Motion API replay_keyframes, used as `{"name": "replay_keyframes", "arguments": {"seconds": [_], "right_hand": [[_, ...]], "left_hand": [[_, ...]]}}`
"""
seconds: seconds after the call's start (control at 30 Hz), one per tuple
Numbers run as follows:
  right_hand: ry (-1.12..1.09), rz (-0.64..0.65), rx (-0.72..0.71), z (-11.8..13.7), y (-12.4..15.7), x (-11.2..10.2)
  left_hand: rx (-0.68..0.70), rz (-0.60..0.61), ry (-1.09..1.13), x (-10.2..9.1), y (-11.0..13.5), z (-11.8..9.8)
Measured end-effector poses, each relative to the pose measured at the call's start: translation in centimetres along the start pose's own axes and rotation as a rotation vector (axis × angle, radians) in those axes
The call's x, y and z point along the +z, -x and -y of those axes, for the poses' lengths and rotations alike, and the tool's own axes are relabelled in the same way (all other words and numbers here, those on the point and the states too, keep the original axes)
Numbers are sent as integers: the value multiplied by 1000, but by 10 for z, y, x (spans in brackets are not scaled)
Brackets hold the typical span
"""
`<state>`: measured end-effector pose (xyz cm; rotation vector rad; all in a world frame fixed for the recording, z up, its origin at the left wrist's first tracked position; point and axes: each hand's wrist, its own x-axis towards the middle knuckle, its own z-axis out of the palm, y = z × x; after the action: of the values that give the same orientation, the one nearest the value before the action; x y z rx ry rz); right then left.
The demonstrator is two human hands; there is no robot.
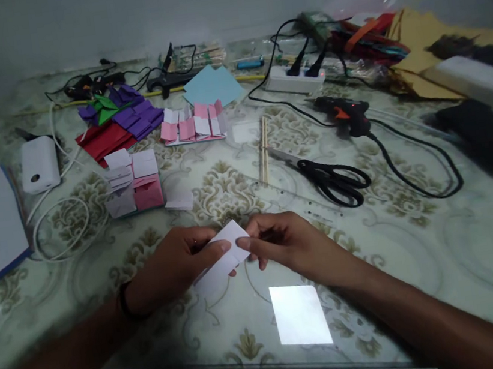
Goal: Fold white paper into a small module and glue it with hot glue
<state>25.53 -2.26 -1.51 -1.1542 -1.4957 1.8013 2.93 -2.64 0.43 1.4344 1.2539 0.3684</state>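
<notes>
My left hand (179,263) and my right hand (281,243) meet over the near middle of the table, both pinching one small folded white paper piece (228,250). Fingers of both hands are closed on its edges. A flat white paper square (300,315) lies on the glass just in front of my right wrist. A black band sits on my left wrist.
Black scissors (332,179) and wooden sticks (263,149) lie beyond my hands. Folded pink and white paper units (135,184), more pink ones (193,125), purple, red and green pieces (117,120) lie at the back left. A glue gun (348,113), power strip (294,78) and cables are at the back right.
</notes>
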Motion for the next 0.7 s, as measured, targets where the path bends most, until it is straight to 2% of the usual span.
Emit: {"name": "replay_keyframes", "arguments": {"seconds": [0.17,0.33,0.7], "right_hand": [[26,-28,-35,2,2,1],[25,-16,11,2,2,1],[-19,-16,49,3,0,0]], "left_hand": [[17,41,-30,-1,1,0],[21,3,-48,-3,1,-5],[-2,47,-66,-5,-1,0]]}}
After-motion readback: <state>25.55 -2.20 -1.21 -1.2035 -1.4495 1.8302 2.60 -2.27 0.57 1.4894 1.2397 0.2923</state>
